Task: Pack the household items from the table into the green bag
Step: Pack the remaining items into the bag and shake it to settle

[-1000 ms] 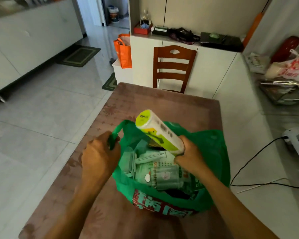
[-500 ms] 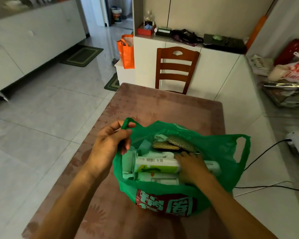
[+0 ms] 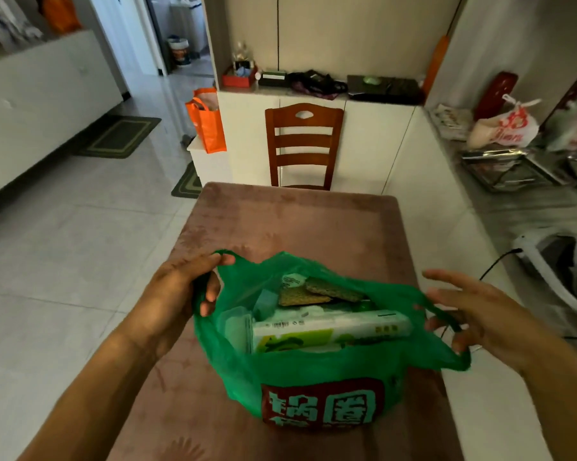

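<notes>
The green bag (image 3: 313,371), with a red printed label on its front, stands on the brown table (image 3: 300,221) near me. Inside lie a white-and-green tube-shaped pack (image 3: 330,327), two brown scouring pads (image 3: 317,292) and several pale green boxes. My left hand (image 3: 184,291) grips the bag's left handle loop and holds it up. My right hand (image 3: 473,314) is at the right handle loop, fingers spread and hooked through it.
A wooden chair (image 3: 302,144) stands at the table's far end, before a white cabinet. An orange bag (image 3: 207,123) sits left of the chair. A black cable (image 3: 493,264) and a white appliance (image 3: 560,264) lie to the right on the counter.
My right hand laid the tube-shaped pack flat in the bag, let go, and moved out to the right handle. My left hand shifted its hold on the left handle.
</notes>
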### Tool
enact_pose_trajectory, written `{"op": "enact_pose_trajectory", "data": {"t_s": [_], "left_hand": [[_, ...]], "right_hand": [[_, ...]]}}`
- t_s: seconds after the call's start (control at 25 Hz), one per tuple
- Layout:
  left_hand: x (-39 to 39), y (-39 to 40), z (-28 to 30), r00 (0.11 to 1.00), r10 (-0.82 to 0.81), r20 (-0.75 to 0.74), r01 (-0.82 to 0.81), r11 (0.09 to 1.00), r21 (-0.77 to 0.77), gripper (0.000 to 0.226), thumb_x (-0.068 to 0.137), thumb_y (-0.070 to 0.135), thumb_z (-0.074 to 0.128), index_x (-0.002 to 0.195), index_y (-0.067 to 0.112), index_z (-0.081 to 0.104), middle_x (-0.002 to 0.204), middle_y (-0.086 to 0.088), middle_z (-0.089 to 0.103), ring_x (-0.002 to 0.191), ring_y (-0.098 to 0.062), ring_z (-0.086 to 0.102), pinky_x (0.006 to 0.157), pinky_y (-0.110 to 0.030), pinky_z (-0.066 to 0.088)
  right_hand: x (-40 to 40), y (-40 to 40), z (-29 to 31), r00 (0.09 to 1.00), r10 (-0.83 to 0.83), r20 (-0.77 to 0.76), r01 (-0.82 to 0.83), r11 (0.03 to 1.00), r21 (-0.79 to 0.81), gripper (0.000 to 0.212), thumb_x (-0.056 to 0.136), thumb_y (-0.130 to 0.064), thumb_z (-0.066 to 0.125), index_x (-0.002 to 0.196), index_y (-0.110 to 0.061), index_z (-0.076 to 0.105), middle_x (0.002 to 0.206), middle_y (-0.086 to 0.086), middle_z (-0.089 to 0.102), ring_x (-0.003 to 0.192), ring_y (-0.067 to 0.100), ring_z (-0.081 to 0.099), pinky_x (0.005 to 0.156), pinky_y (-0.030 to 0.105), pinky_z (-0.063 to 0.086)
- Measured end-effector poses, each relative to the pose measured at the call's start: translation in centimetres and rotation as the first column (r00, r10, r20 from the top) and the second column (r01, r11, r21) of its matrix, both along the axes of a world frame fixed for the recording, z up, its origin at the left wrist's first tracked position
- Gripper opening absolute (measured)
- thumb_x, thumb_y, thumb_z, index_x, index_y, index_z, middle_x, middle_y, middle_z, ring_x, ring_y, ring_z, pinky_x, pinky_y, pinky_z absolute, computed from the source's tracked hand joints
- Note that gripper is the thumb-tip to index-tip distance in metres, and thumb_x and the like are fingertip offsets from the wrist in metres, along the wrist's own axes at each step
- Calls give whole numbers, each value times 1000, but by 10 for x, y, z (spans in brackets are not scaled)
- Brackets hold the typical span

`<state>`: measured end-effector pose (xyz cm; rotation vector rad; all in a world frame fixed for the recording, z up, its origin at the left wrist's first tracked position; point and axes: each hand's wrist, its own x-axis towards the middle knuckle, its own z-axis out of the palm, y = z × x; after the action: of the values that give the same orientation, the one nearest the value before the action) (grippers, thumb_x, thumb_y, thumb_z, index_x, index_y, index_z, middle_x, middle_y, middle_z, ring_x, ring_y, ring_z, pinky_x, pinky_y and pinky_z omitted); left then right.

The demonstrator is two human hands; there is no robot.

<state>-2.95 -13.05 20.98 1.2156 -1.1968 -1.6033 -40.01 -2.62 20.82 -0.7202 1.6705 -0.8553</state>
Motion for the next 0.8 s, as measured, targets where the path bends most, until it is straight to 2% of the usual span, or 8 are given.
{"op": "enact_pose_trajectory", "data": {"t_s": [0.04, 0.08, 0.2, 0.24, 0.32, 0.44, 0.64, 0.8], "left_hand": [[6, -6, 4, 998, -63, -4, 63, 997, 43, 30, 93, 25, 48, 99, 3, 68, 52, -9, 48, 44, -21, 40, 43, -26, 38], [12, -12, 7, 995, -100, -27, 102, 992, 76, 30, 92, 25, 48, 100, 3, 68, 55, -10, 50, 46, -22, 42, 46, -28, 40], [18, -24, 1, 991, -70, -115, 89, 982, 165, 25, 91, 21, 49, 100, 6, 66, 58, -8, 52, 48, -21, 46, 49, -30, 42], [14, -32, -2, 988, -47, -144, 75, 977, 199, 21, 91, 19, 48, 98, 8, 64, 58, -5, 52, 47, -18, 45, 47, -28, 42], [1, -56, 3, 985, -18, -174, 56, 975, 216, 14, 92, 17, 45, 92, 12, 58, 59, -1, 48, 44, -13, 41, 43, -23, 38], [-15, -100, 46, 992, -25, -121, 37, 995, 97, 14, 89, 22, 46, 89, 10, 54, 62, 1, 39, 44, -9, 31, 46, -24, 27], [-11, -130, 108, 995, -49, -85, 42, 996, -79, 24, 86, 30, 49, 96, 9, 54, 62, 3, 44, 46, -8, 34, 49, -24, 26], [-14, -131, 82, 996, -45, 79, 48, 998, -38, 15, 85, 24, 53, 88, 9, 55, 61, -1, 43, 42, -9, 37, 42, -22, 30]], "right_hand": [[-2, 4, 15, 982, -1, 188, 15, 997, -76, 39, 85, -15, 60, 123, -21, 62, 88, 14, 70, 66, 28, 66, 38, 29, 49], [0, 5, 30, 967, 63, 246, -27, 989, -146, 35, 85, -10, 57, 118, -20, 66, 83, 15, 68, 64, 26, 64, 37, 27, 48], [14, -9, 44, 952, 22, -305, -84, 978, -191, 19, 91, 2, 57, 93, -13, 67, 64, 8, 65, 56, 12, 60, 50, 20, 48], [27, -21, 45, 943, -50, -330, -34, 969, -245, 20, 92, 3, 54, 89, -14, 64, 64, 5, 66, 56, 11, 60, 56, 19, 48], [54, -57, 50, 978, -149, -145, 91, 933, -349, 24, 93, 6, 48, 88, -16, 57, 73, 7, 63, 61, 15, 58, 62, 26, 49], [73, -101, 81, 948, -294, 126, 318, 825, -468, 28, 89, 8, 48, 90, -19, 53, 81, 9, 57, 61, 15, 51, 54, 28, 44], [65, -105, 128, 942, -293, 164, 332, 730, -598, 27, 84, 6, 55, 90, -20, 53, 79, 8, 57, 60, 13, 50, 50, 28, 38], [75, -110, 105, 934, -327, 142, 356, 831, -428, 19, 79, -1, 57, 89, -17, 54, 74, 3, 53, 58, 11, 45, 50, 28, 34]]}}
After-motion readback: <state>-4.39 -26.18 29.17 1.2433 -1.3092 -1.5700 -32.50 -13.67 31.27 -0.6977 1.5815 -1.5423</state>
